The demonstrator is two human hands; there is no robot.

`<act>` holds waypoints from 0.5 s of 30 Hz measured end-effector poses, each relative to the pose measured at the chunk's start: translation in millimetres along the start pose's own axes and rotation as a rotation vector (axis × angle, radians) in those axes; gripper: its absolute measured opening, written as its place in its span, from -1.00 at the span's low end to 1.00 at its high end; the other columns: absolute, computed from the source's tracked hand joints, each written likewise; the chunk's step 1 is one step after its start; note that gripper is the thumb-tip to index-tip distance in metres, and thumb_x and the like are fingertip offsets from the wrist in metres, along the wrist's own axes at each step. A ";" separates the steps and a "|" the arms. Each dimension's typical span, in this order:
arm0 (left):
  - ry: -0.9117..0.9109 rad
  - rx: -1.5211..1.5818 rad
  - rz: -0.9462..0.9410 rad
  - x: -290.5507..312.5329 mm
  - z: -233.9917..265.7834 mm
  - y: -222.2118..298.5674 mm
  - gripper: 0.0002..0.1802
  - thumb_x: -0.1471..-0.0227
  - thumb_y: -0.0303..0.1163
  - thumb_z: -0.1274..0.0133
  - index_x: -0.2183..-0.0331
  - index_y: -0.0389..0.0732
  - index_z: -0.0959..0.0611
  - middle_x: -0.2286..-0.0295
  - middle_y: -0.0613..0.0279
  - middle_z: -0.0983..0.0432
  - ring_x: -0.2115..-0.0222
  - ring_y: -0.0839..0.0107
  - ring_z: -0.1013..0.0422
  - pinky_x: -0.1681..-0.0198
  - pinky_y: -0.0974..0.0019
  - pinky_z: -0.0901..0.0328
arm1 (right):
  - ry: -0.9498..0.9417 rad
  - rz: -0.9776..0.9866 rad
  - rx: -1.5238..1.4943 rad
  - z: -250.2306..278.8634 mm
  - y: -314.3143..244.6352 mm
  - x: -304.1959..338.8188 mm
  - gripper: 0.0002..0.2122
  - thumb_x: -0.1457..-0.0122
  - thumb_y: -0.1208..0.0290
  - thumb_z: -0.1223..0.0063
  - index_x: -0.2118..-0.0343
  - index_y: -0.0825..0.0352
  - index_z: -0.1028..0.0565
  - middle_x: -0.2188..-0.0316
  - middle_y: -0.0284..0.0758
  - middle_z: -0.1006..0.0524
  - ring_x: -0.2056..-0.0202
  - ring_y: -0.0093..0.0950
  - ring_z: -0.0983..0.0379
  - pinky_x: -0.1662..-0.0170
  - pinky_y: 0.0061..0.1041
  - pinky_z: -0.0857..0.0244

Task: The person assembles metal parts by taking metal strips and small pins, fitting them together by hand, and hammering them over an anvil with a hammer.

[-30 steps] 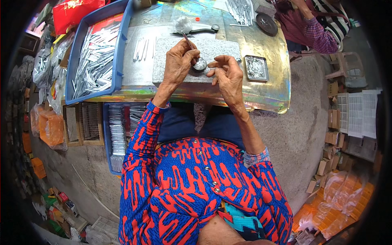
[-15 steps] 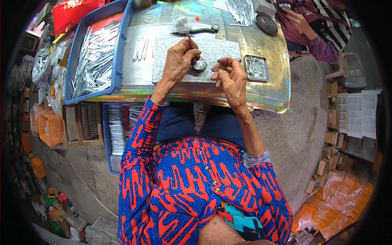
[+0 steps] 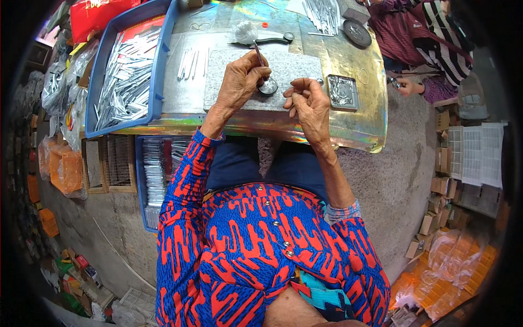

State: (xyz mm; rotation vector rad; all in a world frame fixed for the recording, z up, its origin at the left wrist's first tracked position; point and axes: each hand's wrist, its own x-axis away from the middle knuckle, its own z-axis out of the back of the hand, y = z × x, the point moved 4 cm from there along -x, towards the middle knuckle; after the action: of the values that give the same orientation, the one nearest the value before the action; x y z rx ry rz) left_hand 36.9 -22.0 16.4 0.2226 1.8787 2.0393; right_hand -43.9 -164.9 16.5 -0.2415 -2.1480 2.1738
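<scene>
Pinched in my left hand (image 3: 243,82) is a thin dark reddish stick (image 3: 257,53), its upper end pointing up and away. Just beside those fingers a small round dish with a black rim (image 3: 267,87) sits on a grey speckled slab (image 3: 297,66). My right hand (image 3: 309,108) hovers over the slab's near right part, fingers curled and thumb pressed to them; anything between them is too small to make out. Right of it lies a square tray (image 3: 343,108) of small metal parts. Several slim silvery pieces (image 3: 192,64) lie left of the slab.
A blue bin (image 3: 158,82) full of metal strips stands at the table's left. A black-handled tool (image 3: 272,40) and a clear plastic bag (image 3: 246,34) lie beyond the slab. A dark round disc (image 3: 357,34) is far right, near another person's hand (image 3: 409,87).
My left hand and its stick have shifted very slightly right; the stick stands more upright. My right hand is almost still. The other person's hand has moved down, nearer the table's right edge.
</scene>
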 end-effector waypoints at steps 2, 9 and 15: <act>-0.035 -0.074 -0.044 -0.3 -0.6 2.3 -0.98 0.05 -0.51 0.01 0.47 -0.24 -0.48 0.62 0.37 -0.43 0.62 0.66 -0.30 0.56 0.57 -0.22 | -0.009 -0.004 0.006 -0.4 0.2 -0.1 -0.85 -0.08 0.66 0.26 0.26 0.46 -0.28 0.46 -0.26 -0.42 0.55 -0.67 -0.36 0.60 -0.77 -0.23; -0.080 -0.196 -0.092 -1.7 -0.9 7.9 -0.97 0.06 -0.51 -0.01 0.50 -0.24 -0.50 0.63 0.39 -0.43 0.62 0.67 -0.29 0.55 0.55 -0.23 | -0.038 -0.010 0.008 -3.2 -5.6 -3.6 -0.85 -0.08 0.65 0.25 0.26 0.46 -0.28 0.46 -0.27 -0.42 0.55 -0.68 -0.36 0.60 -0.77 -0.22; -0.119 -0.305 -0.301 -0.6 -3.7 10.4 -0.98 0.11 -0.59 0.01 0.50 -0.31 -0.48 0.64 0.28 -0.43 0.59 0.58 -0.34 0.51 0.45 -0.26 | -0.033 0.000 0.005 -4.8 -9.1 -11.7 -0.85 -0.09 0.65 0.25 0.26 0.46 -0.28 0.46 -0.27 -0.43 0.56 -0.67 -0.36 0.60 -0.77 -0.22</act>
State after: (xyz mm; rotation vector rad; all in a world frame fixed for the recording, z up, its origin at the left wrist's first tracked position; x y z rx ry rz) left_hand 34.6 -26.2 26.4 -0.0180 1.4104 2.0171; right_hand -32.1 -161.9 26.2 -0.2062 -2.1592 2.1981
